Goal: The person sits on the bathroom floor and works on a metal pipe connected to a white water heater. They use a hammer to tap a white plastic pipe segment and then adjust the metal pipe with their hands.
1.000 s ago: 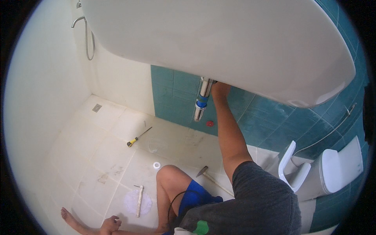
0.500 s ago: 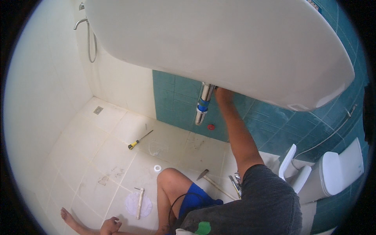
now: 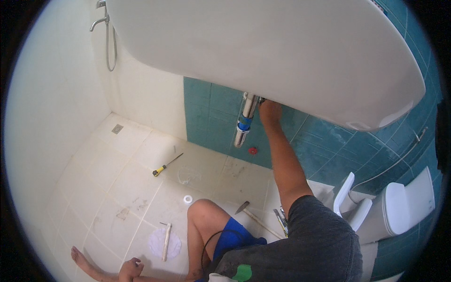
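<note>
Under the white basin [image 3: 263,51] a chrome drain pipe [image 3: 250,105] with a blue band hangs down in front of the teal tiles. My right hand [image 3: 271,113] reaches up beside it, fingers closed at a small dark, shiny piece by the pipe's upper end; the basin's edge and the hand itself hide what the fingers hold. Low on the left, my left hand [image 3: 131,269] rests by my bent leg with its fingers loosely curled and nothing visible in them.
On the floor lie a yellow-handled screwdriver [image 3: 159,170], a white ring [image 3: 188,199], a hammer [image 3: 256,218], several tools [image 3: 281,221] and a white tube [image 3: 167,242] on a pale round sheet [image 3: 155,245]. A toilet [image 3: 399,207] stands at right. A red cap [image 3: 252,151] sits on the wall.
The view has shifted slightly, so the basin and pipe sit a little higher in it. My right hand stays beside the pipe; my left hand keeps its place.
</note>
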A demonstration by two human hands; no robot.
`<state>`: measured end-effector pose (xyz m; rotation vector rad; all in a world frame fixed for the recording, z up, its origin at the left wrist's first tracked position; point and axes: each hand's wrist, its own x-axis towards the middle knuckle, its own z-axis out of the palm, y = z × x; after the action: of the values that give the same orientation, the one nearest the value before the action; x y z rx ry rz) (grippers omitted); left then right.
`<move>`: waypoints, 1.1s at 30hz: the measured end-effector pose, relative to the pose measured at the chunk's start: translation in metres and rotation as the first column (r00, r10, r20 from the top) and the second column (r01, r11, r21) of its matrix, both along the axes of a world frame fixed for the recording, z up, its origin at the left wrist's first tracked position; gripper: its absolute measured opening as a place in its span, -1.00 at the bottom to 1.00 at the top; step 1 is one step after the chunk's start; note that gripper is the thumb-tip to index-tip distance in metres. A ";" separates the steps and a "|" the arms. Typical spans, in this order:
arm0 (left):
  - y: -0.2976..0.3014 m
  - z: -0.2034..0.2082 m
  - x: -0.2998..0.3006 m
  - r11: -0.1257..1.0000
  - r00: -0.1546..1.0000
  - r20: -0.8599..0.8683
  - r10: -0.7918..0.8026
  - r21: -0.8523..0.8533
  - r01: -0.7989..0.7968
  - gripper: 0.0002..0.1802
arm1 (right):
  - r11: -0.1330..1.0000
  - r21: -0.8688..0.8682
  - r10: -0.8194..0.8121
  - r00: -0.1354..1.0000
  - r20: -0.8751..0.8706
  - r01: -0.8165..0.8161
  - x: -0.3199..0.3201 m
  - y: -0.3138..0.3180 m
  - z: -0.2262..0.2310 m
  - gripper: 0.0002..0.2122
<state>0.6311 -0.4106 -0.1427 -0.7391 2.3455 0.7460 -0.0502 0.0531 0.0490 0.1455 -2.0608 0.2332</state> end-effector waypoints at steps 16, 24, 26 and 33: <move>-0.005 -0.022 -0.008 0.995 0.996 -0.060 0.069 -0.062 -0.073 -0.49 | 0.904 -0.394 0.129 0.985 -0.114 -0.164 -0.019 0.010 -0.001 -0.71; 0.002 -0.002 0.003 0.998 0.997 -0.058 0.052 -0.026 -0.053 -0.50 | 0.989 -0.134 0.060 0.998 -0.033 -0.064 0.023 -0.026 0.022 -0.65; 0.000 -0.008 0.016 0.995 0.997 -0.063 0.054 -0.082 -0.059 -0.51 | 0.989 -0.092 0.109 0.992 -0.065 -0.115 0.033 -0.029 0.031 -0.60; -0.006 -0.029 0.015 0.986 0.989 -0.080 0.122 -0.108 -0.130 -0.51 | 0.978 -0.031 0.206 0.976 -0.065 -0.208 0.032 -0.023 0.050 -0.43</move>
<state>0.6466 -0.4168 -0.1717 -0.9310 2.4412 0.7086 -0.0183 0.0298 0.0989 0.3410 -1.9794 0.3913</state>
